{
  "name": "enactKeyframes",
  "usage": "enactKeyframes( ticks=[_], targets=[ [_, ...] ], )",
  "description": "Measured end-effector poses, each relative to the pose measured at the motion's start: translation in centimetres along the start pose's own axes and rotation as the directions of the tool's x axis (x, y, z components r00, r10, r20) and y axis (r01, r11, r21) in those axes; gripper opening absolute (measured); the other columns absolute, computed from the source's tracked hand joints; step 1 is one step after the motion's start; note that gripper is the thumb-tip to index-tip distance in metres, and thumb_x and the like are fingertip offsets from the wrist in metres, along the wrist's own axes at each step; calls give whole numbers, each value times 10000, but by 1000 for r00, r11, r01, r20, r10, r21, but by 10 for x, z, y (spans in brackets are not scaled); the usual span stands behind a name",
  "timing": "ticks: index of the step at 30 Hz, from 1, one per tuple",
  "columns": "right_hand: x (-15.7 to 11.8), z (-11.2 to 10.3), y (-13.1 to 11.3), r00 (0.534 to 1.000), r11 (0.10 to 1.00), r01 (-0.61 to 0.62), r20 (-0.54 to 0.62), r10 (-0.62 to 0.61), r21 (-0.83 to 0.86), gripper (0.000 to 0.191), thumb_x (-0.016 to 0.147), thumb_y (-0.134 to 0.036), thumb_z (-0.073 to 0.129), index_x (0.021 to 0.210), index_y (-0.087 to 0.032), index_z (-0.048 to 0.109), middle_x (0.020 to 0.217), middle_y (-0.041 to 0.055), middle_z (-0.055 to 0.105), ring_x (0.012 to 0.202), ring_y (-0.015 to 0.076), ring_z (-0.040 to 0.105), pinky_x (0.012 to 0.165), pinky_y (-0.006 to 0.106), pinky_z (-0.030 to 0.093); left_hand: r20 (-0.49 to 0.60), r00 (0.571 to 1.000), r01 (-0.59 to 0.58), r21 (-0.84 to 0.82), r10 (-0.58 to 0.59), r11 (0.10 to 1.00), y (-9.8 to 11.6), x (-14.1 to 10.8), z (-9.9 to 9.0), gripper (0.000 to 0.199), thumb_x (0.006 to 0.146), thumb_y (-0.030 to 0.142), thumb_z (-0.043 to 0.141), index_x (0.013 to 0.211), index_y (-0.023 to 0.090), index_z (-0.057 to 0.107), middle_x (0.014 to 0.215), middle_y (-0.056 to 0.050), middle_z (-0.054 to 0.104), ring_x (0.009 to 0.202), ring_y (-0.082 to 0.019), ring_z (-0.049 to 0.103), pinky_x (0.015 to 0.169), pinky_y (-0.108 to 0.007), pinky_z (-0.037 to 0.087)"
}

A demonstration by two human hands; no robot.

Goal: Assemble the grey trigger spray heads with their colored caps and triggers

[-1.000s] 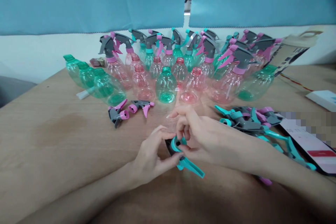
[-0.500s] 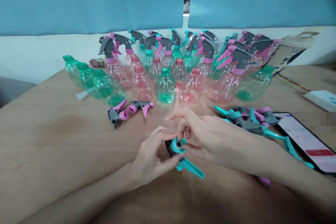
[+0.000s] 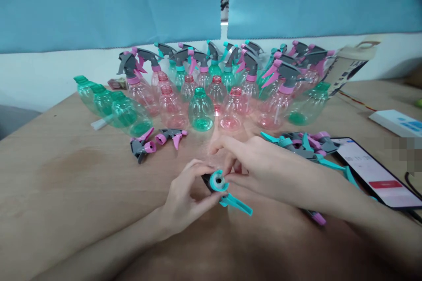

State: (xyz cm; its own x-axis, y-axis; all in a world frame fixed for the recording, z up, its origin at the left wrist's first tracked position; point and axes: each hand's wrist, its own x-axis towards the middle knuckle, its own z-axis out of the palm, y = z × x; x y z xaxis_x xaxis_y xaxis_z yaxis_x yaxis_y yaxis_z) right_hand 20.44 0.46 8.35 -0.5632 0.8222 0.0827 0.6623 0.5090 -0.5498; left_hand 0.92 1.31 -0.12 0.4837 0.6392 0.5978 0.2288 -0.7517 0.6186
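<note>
My left hand (image 3: 184, 197) holds a spray head (image 3: 218, 181) between thumb and fingers, low over the table's near middle. This sprayer has a dark grey body, a turquoise collar and a turquoise trigger that points down to the right. Its collar opening faces up, showing a whitish ring with a dark hole. My right hand (image 3: 253, 162) is closed, its thumb and a fingertip pinched at the collar's right edge. Behind my hands stands an open green bottle (image 3: 201, 109), with an open pink bottle (image 3: 231, 109) to its right.
Two pink-and-grey spray heads (image 3: 141, 147) lie to the left. A heap of loose spray heads (image 3: 301, 145) lies beside a phone (image 3: 376, 171) on the right. Rows of bottles fill the back, several with sprayers on. A tall cup (image 3: 349, 68) and white box (image 3: 397, 122) stand right.
The view has shifted slightly, so the scene sits a little further left. The collar opening now faces me more fully, and my right fingertips have moved to its right edge.
</note>
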Motion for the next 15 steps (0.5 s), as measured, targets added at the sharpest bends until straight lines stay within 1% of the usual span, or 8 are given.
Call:
enactKeyframes(
  ticks=[4, 7, 11, 15],
  targets=[
    [-3, 0, 2, 996, 997, 78, 36, -78, -26, 231, 811, -119, 479, 1027, -198, 497, 749, 12, 642, 618, 145, 571, 524, 239, 343, -9, 998, -54, 19, 54, 998, 1, 2, 2, 366, 733, 169, 700, 1052, 192, 522, 926, -63, 619, 871, -187, 589, 725, -310, 516],
    [-2, 1, 3, 992, 991, 120, 37, -118, -66, 187, 823, -129, 468, 998, -189, 493, 747, 16, 634, 606, 144, 558, 524, 245, 330, -19, 999, -48, 35, 49, 998, -1, 3, 4, 362, 741, 187, 702, 1053, 192, 518, 927, -57, 616, 859, -179, 592, 726, -304, 515],
    [-1, 1, 4, 994, 991, 113, 16, -112, -73, 198, 816, -114, 484, 1003, -180, 492, 793, 33, 640, 659, 154, 577, 538, 243, 333, -16, 1000, -18, 39, 19, 999, -3, 2, 4, 349, 755, 219, 698, 1058, 184, 527, 902, -52, 616, 825, -171, 591, 714, -298, 507],
    [1, 3, 3, 998, 998, 67, 1, -67, -3, 231, 807, -86, 487, 1019, -176, 507, 824, 39, 646, 710, 158, 596, 567, 245, 366, -10, 1000, -16, 38, 17, 999, -3, 1, 3, 313, 773, 246, 681, 1041, 184, 533, 895, -60, 622, 831, -184, 590, 695, -305, 502]
  ],
)
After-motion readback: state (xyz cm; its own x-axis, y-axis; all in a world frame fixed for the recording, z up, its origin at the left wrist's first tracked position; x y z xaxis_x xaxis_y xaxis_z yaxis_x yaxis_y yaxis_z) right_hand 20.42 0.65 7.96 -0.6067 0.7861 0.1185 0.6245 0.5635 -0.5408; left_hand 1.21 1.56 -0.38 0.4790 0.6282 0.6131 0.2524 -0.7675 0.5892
